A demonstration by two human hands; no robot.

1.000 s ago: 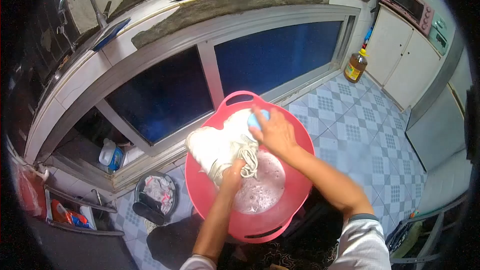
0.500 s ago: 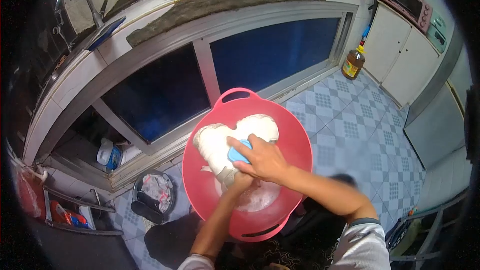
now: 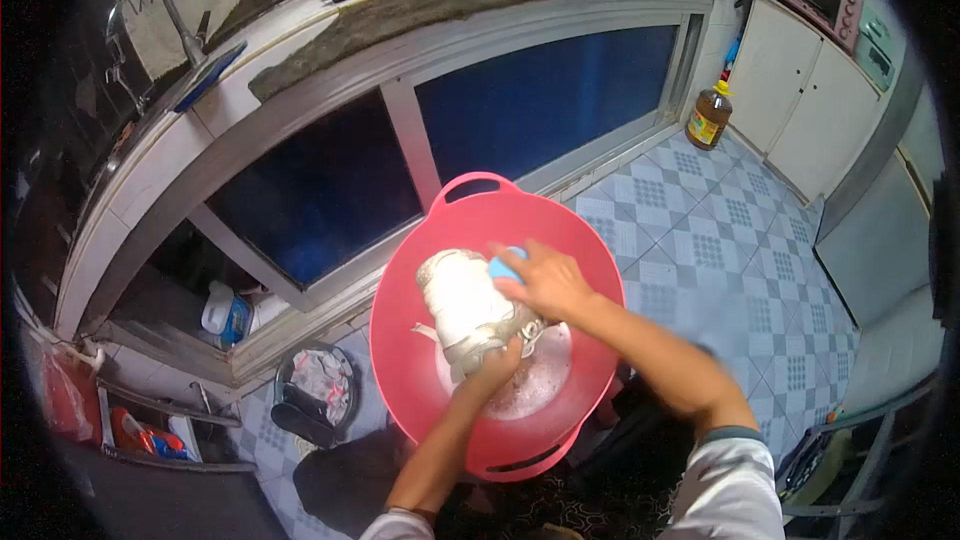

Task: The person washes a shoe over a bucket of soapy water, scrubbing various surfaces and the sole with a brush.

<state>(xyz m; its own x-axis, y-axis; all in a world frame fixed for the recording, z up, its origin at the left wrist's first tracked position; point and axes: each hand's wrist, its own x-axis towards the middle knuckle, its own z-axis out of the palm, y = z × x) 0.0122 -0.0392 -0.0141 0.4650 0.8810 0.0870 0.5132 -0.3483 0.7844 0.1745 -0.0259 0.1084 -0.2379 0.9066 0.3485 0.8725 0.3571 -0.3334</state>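
A pink basin (image 3: 400, 380) holds soapy water (image 3: 535, 385) at its bottom. Over the water, my left hand (image 3: 500, 365) grips the near end of what looks like a pair of white shoes (image 3: 465, 290), tilted, with grey edges and loose laces. My right hand (image 3: 555, 285), slightly blurred, is closed around a light-blue scrub brush (image 3: 508, 265) at the right side of the shoes. The brush's underside is hidden, so I cannot tell whether it touches them.
A small dark bin (image 3: 315, 390) with a plastic bag stands left of the basin. Beyond the basin runs a counter with sliding glass doors (image 3: 550, 100). An oil bottle (image 3: 708, 115) stands on the tiled floor (image 3: 700, 240) near white cabinets (image 3: 790, 90).
The shoes have turned and now show a narrower outline, with laces visible on the right. My right hand and the brush have moved up and right; my left hand has shifted slightly right.
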